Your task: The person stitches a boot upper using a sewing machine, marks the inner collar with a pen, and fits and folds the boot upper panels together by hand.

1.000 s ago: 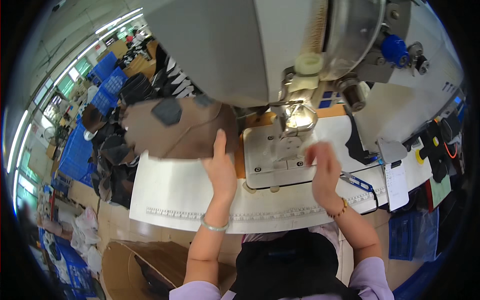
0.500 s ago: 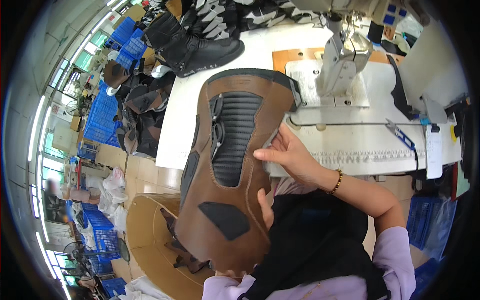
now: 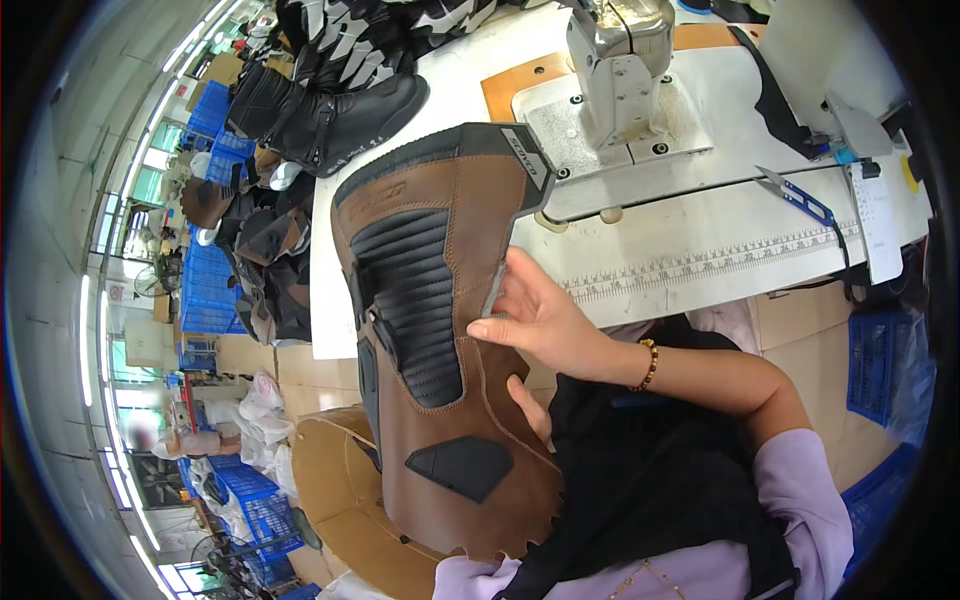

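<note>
A brown boot upper with black ribbed panels and a black collar hangs in front of me, tilted. My right hand grips its right edge, thumb on the outer face and fingers curled behind. Of my left hand, only part of a digit shows at the same edge lower down; the rest is hidden behind the upper, which it appears to hold. Past the upper's top right corner stands a sewing machine on a white table.
A finished black boot lies at the table's far left, near black and grey pieces. Blue thread snips lie on the right. A cardboard barrel stands low left; beyond are blue crates and stacked brown uppers.
The boot upper has turned, its top swinging left and its lower end right, showing the corner patch more fully. Both hands keep their hold. My view has shifted slightly.
</note>
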A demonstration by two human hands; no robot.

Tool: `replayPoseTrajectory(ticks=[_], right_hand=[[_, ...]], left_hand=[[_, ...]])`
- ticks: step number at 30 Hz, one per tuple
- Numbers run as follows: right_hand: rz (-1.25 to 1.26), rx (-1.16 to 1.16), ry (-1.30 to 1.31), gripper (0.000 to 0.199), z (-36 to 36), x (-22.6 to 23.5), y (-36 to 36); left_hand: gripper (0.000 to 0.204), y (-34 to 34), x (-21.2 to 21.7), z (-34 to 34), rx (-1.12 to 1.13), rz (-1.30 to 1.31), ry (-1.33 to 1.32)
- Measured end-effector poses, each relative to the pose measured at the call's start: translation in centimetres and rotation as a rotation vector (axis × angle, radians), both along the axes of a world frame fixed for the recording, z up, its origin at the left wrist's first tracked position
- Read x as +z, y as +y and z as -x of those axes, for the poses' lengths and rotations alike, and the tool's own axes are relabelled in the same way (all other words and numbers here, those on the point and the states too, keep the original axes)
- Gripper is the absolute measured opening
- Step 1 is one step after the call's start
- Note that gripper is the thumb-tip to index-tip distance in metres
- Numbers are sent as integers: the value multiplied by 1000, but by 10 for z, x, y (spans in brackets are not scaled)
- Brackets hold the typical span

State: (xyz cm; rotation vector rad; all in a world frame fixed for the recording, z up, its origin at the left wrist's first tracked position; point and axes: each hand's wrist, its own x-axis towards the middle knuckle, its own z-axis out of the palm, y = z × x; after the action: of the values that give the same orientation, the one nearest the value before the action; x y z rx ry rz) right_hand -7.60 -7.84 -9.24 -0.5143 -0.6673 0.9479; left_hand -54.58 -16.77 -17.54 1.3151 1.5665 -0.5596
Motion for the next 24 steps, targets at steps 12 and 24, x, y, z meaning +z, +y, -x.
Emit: replayPoseTrajectory(ticks=[12,24], right_hand=[[30,-5,-43,56,-1,-4,1],[23,-325,-161,31,-7,39,54]], left_hand=[[19,16,11,-16,-79,-22,77],[15,24,-50,-104,-529,-123,-82]])
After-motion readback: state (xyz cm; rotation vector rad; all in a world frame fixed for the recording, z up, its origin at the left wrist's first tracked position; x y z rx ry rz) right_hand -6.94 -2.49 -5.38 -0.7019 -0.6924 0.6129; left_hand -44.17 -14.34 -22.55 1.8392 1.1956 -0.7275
